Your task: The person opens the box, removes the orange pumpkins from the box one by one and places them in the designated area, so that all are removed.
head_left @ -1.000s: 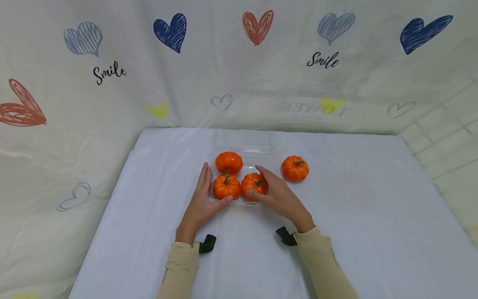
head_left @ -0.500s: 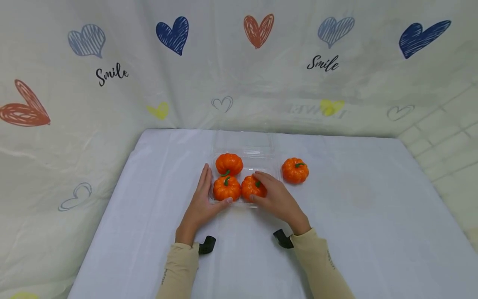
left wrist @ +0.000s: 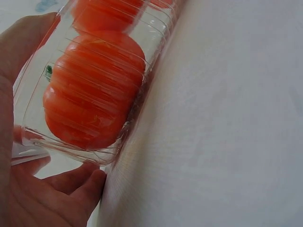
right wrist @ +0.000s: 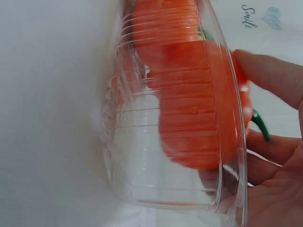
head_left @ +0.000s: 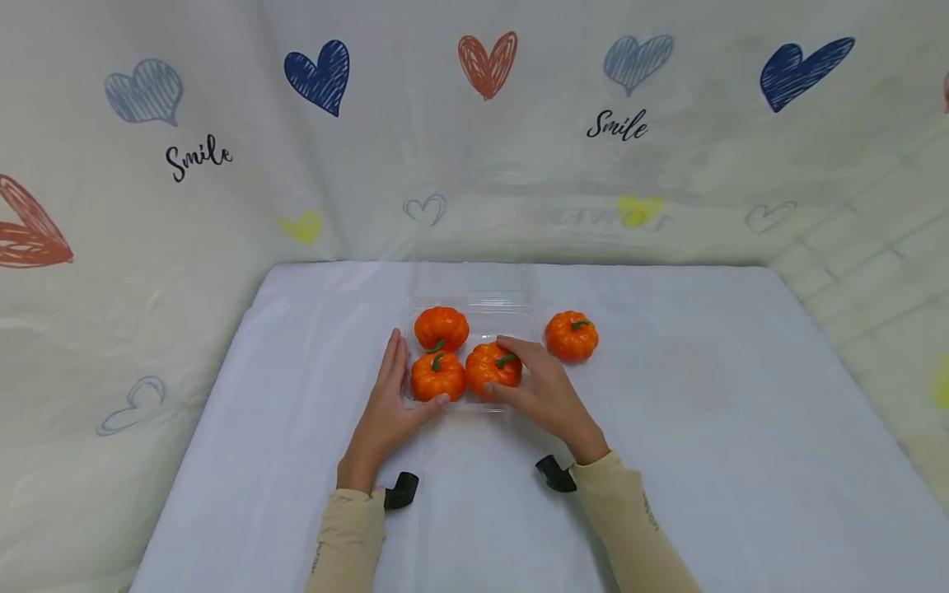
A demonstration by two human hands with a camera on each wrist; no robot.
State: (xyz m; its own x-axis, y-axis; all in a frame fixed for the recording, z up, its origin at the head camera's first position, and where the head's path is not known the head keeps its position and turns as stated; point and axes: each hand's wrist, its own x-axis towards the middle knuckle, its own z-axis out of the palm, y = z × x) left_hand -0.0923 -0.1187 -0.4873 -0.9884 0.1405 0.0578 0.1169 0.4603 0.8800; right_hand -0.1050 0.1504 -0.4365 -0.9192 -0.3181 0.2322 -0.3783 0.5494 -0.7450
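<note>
A clear plastic clamshell container (head_left: 504, 308) stands with its lid (head_left: 470, 282) folded back. My left hand (head_left: 384, 418) holds its near left corner, fingers along the left side and thumb at the front rim. My right hand (head_left: 547, 397) grips a small orange pumpkin (head_left: 489, 372) with a green stem at the container's front right, thumb in front and fingers behind. In the right wrist view this pumpkin (right wrist: 189, 104) reaches above the rim. A front left pumpkin (head_left: 437, 379) and a back left pumpkin (head_left: 441, 328) lie inside the container.
Another orange pumpkin (head_left: 571, 336) sits on the white cloth-covered table (head_left: 704, 428), just right of the container. Behind the table hangs a pale curtain (head_left: 385, 156) printed with hearts and "Smile".
My right fingers have shifted on the front right pumpkin; its stem, mostly covered half a second ago, shows again. The left hand keeps its place. The whole head view has shifted slightly.
</note>
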